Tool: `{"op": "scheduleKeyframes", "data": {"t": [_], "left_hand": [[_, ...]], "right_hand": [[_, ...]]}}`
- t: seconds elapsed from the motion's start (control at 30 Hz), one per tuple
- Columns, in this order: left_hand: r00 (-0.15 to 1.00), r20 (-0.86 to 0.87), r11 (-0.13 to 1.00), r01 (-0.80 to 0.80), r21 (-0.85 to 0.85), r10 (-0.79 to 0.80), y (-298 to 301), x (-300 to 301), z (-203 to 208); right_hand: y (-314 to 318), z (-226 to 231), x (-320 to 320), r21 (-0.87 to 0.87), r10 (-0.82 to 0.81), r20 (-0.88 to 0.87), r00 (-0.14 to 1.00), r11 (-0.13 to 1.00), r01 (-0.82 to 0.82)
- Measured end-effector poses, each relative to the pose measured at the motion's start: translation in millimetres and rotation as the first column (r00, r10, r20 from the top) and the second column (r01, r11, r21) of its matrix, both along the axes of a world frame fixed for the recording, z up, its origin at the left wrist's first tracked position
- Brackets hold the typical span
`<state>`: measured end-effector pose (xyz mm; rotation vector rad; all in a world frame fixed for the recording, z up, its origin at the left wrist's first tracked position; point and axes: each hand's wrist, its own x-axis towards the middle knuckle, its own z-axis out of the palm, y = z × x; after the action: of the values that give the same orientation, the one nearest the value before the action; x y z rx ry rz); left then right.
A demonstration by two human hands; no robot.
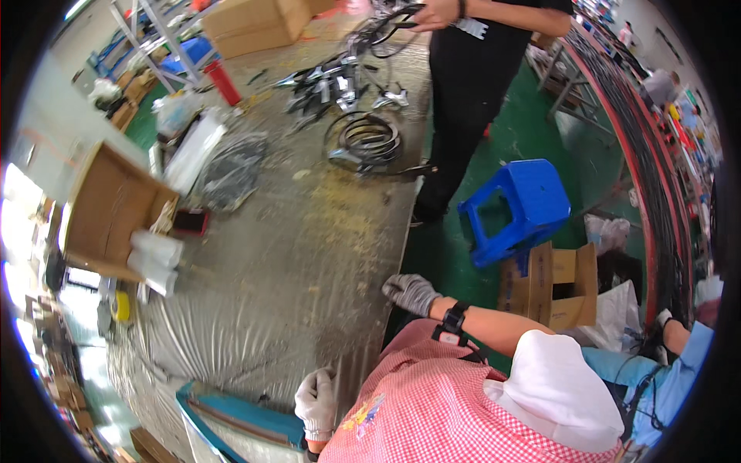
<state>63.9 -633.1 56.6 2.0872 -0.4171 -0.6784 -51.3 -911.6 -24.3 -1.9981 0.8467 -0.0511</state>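
Observation:
My left hand point(315, 399), in a white knit glove, is near the table's lower edge with its fingers curled closed. Nothing shows in it. Close to its left is a teal-edged frame point(255, 420). My right hand point(413, 295) wears a grey striped glove and is at the table's right edge, fingers bent inward, nothing visible in them. A dark band with a small device point(451, 328) circles my right wrist. Plastic sheeting covers the table point(285, 270). Farther up lie a coiled cable point(370, 139) and a heap of cables with metallic ends point(328, 89).
Across the table, a co-worker's hand point(438, 14) holds dark cables. A blue stool point(532, 197) and open cartons point(548, 285) stand on the green floor. Leftward are a cardboard box point(116, 212), clear plastic bags point(231, 174), a phone-like object point(191, 222) and a red cylinder point(222, 83).

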Motion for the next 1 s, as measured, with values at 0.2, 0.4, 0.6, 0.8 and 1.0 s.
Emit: {"op": "scheduleKeyframes", "data": {"t": [0.2, 0.4, 0.6, 0.8, 1.0], "left_hand": [[0.870, 0.435, 0.907, 0.034, 0.419, -0.233, -108, 3, -36], [0.672, 0.596, 0.812, 0.014, 0.584, -0.440, -157, 13, -94], [0.771, 0.577, 0.885, -0.038, 0.463, -0.269, -148, 12, -95], [0.700, 0.542, 0.771, 0.020, 0.636, -0.466, -158, 13, -94], [0.663, 0.606, 0.810, -0.002, 0.587, -0.438, -163, 14, -87]], "right_hand": [[-82, -40, -45, -0.069, 0.105, -0.151, 0.983, 0.991, -0.116], [-233, -176, -172, -0.037, 0.100, -0.833, 0.544, 0.972, -0.234], [-349, -270, -221, 0.045, 0.133, -0.989, 0.060, 0.668, -0.743], [-395, -370, -355, 0.153, 0.139, -0.987, -0.083, 0.632, -0.760], [-345, -338, -314, 0.498, 0.226, -0.867, -0.444, 0.428, -0.754]]}}
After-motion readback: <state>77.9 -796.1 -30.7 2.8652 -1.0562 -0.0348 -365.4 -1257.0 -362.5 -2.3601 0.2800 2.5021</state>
